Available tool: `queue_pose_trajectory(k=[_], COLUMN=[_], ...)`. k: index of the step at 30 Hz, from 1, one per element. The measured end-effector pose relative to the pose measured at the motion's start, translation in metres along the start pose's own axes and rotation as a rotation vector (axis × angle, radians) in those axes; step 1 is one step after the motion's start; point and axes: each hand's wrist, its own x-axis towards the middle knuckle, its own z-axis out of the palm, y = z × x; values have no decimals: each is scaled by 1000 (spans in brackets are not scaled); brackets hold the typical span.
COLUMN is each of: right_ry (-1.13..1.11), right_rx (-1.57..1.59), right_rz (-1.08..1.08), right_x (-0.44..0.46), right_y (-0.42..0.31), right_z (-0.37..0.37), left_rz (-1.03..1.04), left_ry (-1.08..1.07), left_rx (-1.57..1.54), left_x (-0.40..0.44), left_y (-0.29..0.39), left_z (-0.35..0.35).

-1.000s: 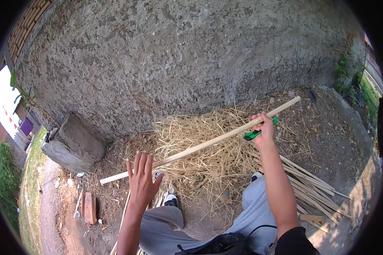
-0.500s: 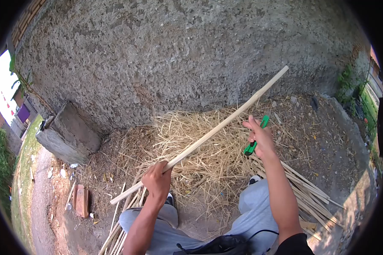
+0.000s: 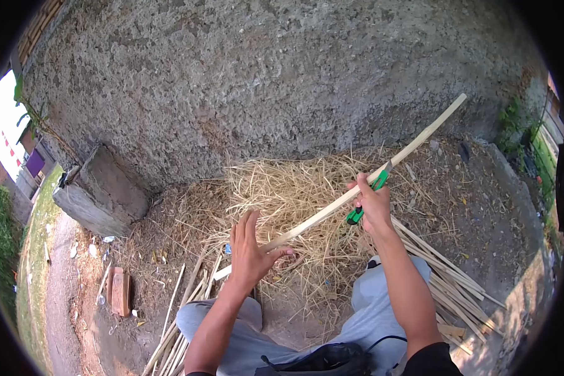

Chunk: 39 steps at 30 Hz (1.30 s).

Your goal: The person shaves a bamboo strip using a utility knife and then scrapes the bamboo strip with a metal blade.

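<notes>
A long pale wooden strip [image 3: 323, 215] slants across the view, its far end up to the right by the wall. My right hand [image 3: 376, 205] is closed around a green utility knife [image 3: 380, 181] and also grips the strip, with the knife's blade lying against the wood. At the strip's lower end, my left hand [image 3: 247, 258] is open, fingers spread and thumb stretched out beside the wood. Whether its palm touches the strip I cannot tell. Beneath both hands spreads a heap of pale shavings [image 3: 276, 194].
Several strips [image 3: 445, 276] lie at the right by my leg, and more strips [image 3: 169, 344] at the left. A rough wall [image 3: 263, 94] rises in front. To the left are a concrete block [image 3: 109, 191] and a reddish brick [image 3: 118, 292].
The strip has slid up and to the right. My left hand has opened from its grip on it. My right hand, with the knife, has moved onto the strip and taken hold.
</notes>
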Motion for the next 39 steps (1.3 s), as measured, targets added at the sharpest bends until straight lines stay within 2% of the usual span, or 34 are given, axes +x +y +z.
queue_pose_trajectory(k=[2,4,6,7,9,12,13,18,24,28,31,39], right_ry=[18,73,84,105,136,89,89,-55,-32,32,89,174], right_rx=[59,35,61,97,132,211,209,23,2,1,-1,17], right_rz=[-7,-6,-19,-30,-51,-56,-59,-99,-121,-126,-116,-69], right_x=[8,14,14,12,14,11,8,-1,-2,1,7,-1], right_y=[-5,-7,-8,-11,-12,-13,-16,-23,-24,-20,-14,-24], right_z=[-5,-12,-16,-16,-20,-26,-26,-22,-22,-23,-30,-21], left_rz=[106,111,52,49,-53,-26,-16,-75,-270,-214,-199,-270], left_ry=[42,15,-120,-119,-257,-156,-121,-84,-224,-204,-280,-284], left_rx=[168,183,127,127,-28,-200,-171,-231,-249,-274,-188,-252], left_x=[5,2,-2,-4,-6,-7,-6,0,-1,-3,0,4], left_y=[-6,-17,-24,-24,-22,-34,-29,-37,-45,-33,-29,-49], left_z=[-12,-15,-15,-15,-16,-6,-11,-21,-21,-21,-24,-21])
